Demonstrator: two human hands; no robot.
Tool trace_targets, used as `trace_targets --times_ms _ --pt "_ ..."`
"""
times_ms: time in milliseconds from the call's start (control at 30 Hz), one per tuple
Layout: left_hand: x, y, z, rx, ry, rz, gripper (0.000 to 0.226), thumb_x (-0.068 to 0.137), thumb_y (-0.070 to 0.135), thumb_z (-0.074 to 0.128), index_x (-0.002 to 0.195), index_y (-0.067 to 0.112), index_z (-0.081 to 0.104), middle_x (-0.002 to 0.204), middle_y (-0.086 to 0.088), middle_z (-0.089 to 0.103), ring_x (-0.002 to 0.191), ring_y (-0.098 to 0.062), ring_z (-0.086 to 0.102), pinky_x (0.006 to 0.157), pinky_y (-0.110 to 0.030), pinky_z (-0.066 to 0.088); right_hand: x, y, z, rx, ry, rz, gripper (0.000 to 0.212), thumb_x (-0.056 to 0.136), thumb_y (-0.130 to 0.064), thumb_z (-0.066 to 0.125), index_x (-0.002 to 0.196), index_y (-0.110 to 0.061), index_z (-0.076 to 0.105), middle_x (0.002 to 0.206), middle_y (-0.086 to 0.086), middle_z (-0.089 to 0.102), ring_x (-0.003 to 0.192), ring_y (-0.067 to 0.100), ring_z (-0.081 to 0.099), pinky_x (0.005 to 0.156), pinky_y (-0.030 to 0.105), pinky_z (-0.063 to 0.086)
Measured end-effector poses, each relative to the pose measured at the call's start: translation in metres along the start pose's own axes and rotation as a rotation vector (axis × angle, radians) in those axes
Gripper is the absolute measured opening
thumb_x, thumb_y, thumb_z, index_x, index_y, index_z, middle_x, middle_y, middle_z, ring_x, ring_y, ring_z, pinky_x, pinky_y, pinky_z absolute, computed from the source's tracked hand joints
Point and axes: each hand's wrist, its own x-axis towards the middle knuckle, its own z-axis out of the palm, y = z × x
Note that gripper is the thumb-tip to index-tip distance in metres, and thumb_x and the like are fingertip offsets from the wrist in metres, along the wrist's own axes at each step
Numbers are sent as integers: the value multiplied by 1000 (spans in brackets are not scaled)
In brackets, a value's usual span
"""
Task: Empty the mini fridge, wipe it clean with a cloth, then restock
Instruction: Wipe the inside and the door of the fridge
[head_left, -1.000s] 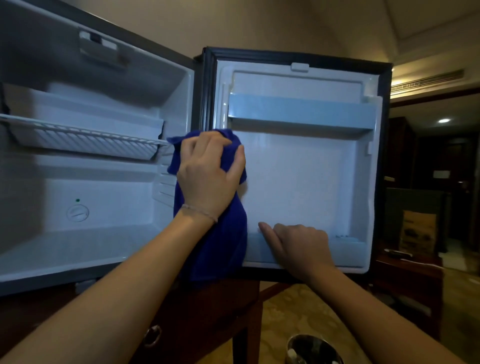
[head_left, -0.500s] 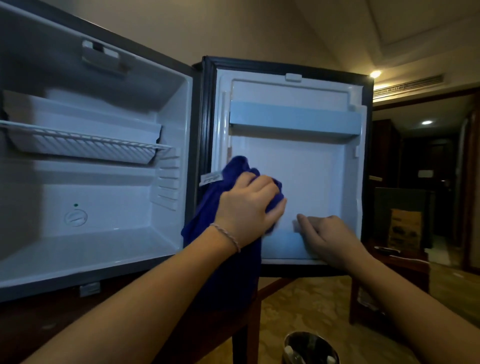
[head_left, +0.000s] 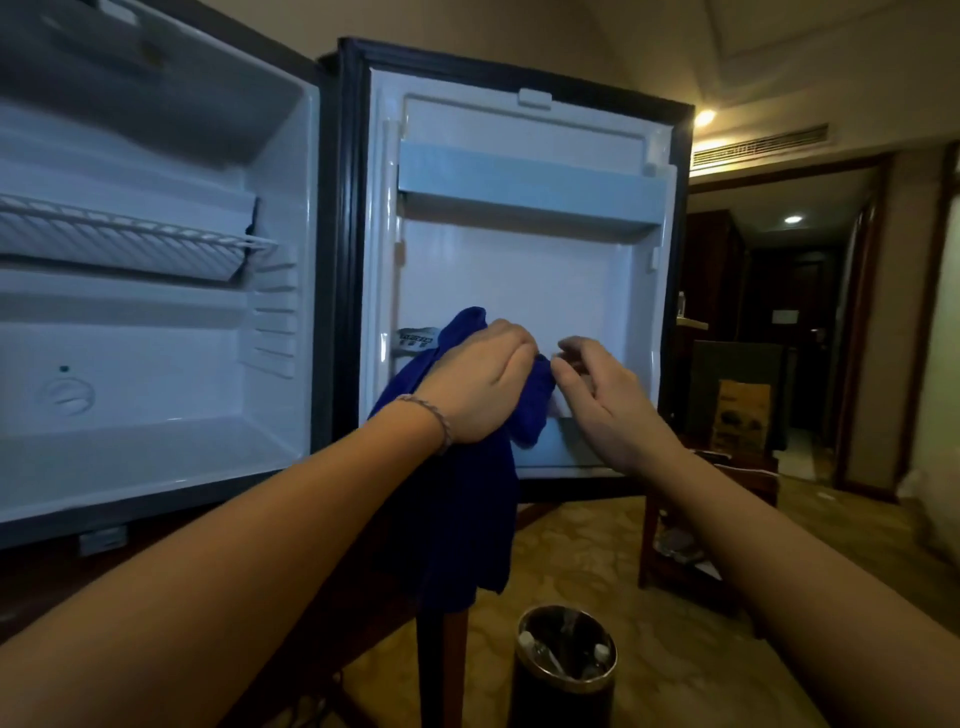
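Head view: my left hand (head_left: 475, 387) grips the blue cloth (head_left: 467, 499) against the fridge door (head_left: 519, 280); right hand (head_left: 605, 402) hovers, fingers loose. Bin (head_left: 563, 670) holds rubbish.

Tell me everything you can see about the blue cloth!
The blue cloth is deep blue, soft and crumpled, like a towel. A white label sticks out near its top. The left hand grips its bunched upper part against the lower inside of the open fridge door. The rest hangs loose below the door's bottom edge. The right hand, fingers relaxed, is beside the cloth's right edge; whether it touches is unclear.
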Motion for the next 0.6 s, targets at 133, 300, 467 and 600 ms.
trace_targets --times_ms 133,300,467,600 --pt "-6 -15 -13 -30 -94 2 28 105 29 32 116 21 56 117 4 54 106 -10 52 102 -36 42 11 -18 15 67 -110 -86 52 106 -45 40 152 -20 36 151 1 46 133 8 44 114 31 36" --pt "-20 -24 -37 111 -218 80 36 106 29 31 135 23 51 133 3 55 120 -12 52 107 -39 41 17 -23 35 109 -198 -113 45 103 -53 39 145 -36 40 143 -8 49 130 8 46 113 33 35" --pt "-32 -35 -58 564 -134 296 48 104 39 22 136 21 52 134 -1 60 123 -18 55 105 -39 43 17 -27 39 69 -226 -153 51 101 -45 52 149 -33 39 141 -5 49 124 5 47 106 22 36" --pt "-38 -51 -65 720 -64 374 51 103 43 20 140 23 50 124 -2 66 118 -22 57 105 -39 43 19 -27 39 39 -194 -157 52 98 -45 59 146 -32 45 133 -2 54 118 11 53 105 27 41"
